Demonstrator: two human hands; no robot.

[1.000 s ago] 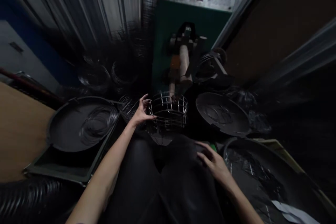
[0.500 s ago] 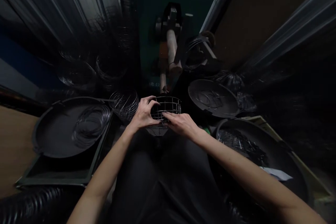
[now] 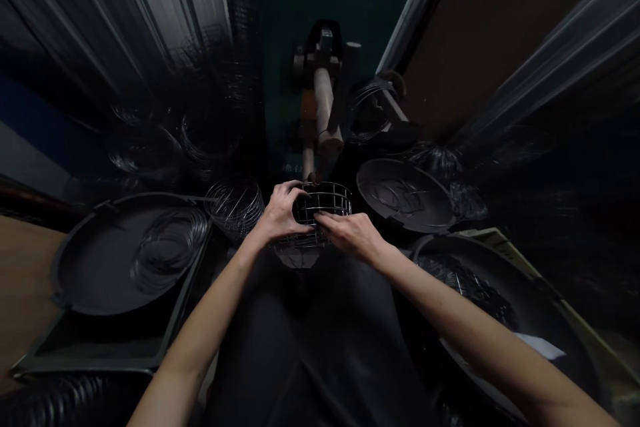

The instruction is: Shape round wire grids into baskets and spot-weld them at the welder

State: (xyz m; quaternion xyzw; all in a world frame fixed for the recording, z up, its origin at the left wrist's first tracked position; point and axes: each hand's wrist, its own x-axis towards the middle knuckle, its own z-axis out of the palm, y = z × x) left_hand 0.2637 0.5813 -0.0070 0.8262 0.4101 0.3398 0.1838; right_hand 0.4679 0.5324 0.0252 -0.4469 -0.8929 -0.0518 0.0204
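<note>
A round wire basket [image 3: 336, 199] with open mesh sits just in front of my lap, below the electrode arms of a green machine. My left hand [image 3: 283, 212] grips its left side, thumb and fingers curved around the rim. From the right, my right hand [image 3: 353, 232] has its fingers pressed together on the near wires; whether a small piece is pinched there I cannot make out. Close to my left hand stands a stack of wire rings [image 3: 236, 203].
The green machine [image 3: 285, 27] stands ahead with thick metal arms [image 3: 325, 100]. On the left, a dark pan [image 3: 100, 260] holds wire rings. A smaller pan [image 3: 367, 180] with wire pieces and a larger pan [image 3: 545, 327] with short wires lie on the right.
The basket and both hands have shifted slightly to the right, still together. The surroundings sit a little lower in view, with more of the machine's top panel showing.
</note>
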